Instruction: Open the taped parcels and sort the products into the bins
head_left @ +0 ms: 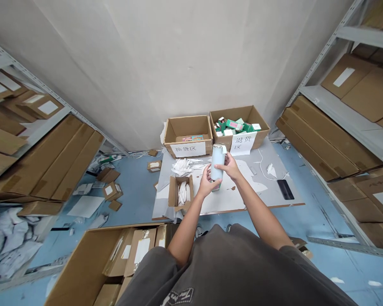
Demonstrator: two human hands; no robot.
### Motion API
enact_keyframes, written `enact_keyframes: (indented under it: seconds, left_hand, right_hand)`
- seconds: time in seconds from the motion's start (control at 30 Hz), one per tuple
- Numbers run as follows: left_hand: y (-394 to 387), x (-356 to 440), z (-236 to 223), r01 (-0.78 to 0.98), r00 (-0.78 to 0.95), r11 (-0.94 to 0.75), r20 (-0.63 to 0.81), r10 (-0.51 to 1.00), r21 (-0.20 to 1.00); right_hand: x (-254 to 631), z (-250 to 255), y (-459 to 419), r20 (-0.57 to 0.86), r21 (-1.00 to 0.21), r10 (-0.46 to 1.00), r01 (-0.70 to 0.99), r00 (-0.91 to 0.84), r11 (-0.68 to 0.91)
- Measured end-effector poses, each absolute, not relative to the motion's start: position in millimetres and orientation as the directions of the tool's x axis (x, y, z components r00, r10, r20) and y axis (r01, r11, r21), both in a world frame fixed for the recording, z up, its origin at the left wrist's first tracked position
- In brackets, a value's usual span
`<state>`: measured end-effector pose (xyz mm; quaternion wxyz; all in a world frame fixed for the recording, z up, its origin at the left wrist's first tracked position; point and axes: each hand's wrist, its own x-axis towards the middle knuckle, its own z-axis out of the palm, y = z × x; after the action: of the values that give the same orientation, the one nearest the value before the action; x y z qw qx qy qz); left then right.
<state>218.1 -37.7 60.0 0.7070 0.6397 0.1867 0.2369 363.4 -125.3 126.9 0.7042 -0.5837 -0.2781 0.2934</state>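
A pale blue bottle (217,163) with a white cap stands upright in the air above a low table (268,193). My left hand (207,183) wraps round its lower part from the left. My right hand (231,166) grips its right side a little higher. Both hands are closed on the bottle. A small open carton (179,194) with white pieces inside sits on the table just left of my left hand.
Two open cartons with white paper labels stand at the table's far edge: the left one (187,135) nearly bare, the right one (239,126) full of green boxes. A black phone (285,189) lies at right. A large carton (92,263) is at my lower left. Shelves line both sides.
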Motion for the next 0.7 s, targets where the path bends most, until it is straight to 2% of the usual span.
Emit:
enact_keyframes:
  seconds: [0.13, 0.33, 0.4, 0.57, 0.7]
  left_hand:
    - [-36.3, 217.9, 59.5, -0.046, 0.768, -0.045, 0.065, 0.637, 0.998]
    - [-30.4, 216.3, 62.5, -0.144, 0.852, 0.085, 0.08, 0.517, 0.986]
    - [-32.7, 216.0, 63.9, -0.127, 0.844, 0.079, 0.066, 0.533, 0.989]
    - [-37.7, 217.3, 66.5, -0.011, 0.735, -0.056, 0.047, 0.677, 0.998]
    - [-32.8, 218.6, 65.0, -0.119, 0.802, 0.014, 0.088, 0.59, 0.993]
  right_hand:
    - [363.6, 124.9, -124.3, 0.022, -0.991, 0.702, -0.078, 0.712, 0.109]
    - [367.2, 131.5, -130.3, 0.023, -0.979, 0.788, -0.147, 0.616, 0.143]
    - [366.6, 130.4, -129.2, 0.014, -0.98, 0.778, -0.147, 0.628, 0.136]
    - [362.2, 124.6, -123.1, -0.004, -0.991, 0.689, -0.096, 0.725, 0.096]
    - [364.3, 129.7, -124.9, 0.016, -0.986, 0.744, -0.112, 0.668, 0.122]
